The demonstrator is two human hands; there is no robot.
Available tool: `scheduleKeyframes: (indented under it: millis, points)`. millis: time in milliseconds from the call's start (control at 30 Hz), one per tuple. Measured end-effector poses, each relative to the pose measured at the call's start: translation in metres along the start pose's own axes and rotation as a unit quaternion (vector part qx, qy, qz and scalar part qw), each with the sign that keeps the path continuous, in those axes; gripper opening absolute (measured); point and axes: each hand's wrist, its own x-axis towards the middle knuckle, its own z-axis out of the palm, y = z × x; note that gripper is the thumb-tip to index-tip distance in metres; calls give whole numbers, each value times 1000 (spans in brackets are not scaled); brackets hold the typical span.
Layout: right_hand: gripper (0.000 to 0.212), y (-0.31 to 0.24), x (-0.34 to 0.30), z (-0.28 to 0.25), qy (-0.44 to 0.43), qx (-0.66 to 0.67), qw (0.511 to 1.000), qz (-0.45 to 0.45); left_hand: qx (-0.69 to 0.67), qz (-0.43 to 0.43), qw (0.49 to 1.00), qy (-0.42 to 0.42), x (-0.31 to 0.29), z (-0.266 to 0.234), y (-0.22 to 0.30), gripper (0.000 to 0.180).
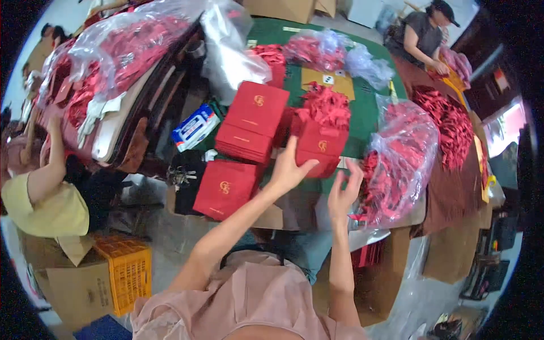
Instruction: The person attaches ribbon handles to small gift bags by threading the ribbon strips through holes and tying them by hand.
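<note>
Square red pouches with gold print lie stacked on the table in front of me. My left hand (290, 171) grips the left side of a small stack of red pouches (322, 146), its thumb across the near face. Just off that stack's near right corner, my right hand (345, 192) is open with the fingers apart and slightly bent. A heap of loose red ribbon-like pieces (326, 110) lies right behind the small stack. To the left stand a tall pouch stack (252, 116) and a nearer pouch stack (225, 190).
A blue-and-white wipes pack (195, 127) lies left of the stacks. Clear plastic bags of red pieces (399, 161) sit at right and on the left table (122, 54). A co-worker (422, 37) stands far right; a person in yellow (48, 198) is at left, near an orange crate (130, 277).
</note>
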Motion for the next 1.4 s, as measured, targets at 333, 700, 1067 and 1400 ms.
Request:
scheduleKeyframes:
  millis: [333,700,1067,1400]
  points:
    - [72,8,-33,54,-120,-97,985,-74,274,123,952,64,-33,-40,19,56]
    - [62,31,-1,90,-108,-186,973,-82,532,-80,843,6,-11,-225,-60,44]
    - [66,43,33,110,-96,-191,974,-79,467,-108,877,34,-1,-229,-88,21]
    - [29,-74,25,47,-39,131,990,-29,-180,-43,972,145,-4,-190,59,13]
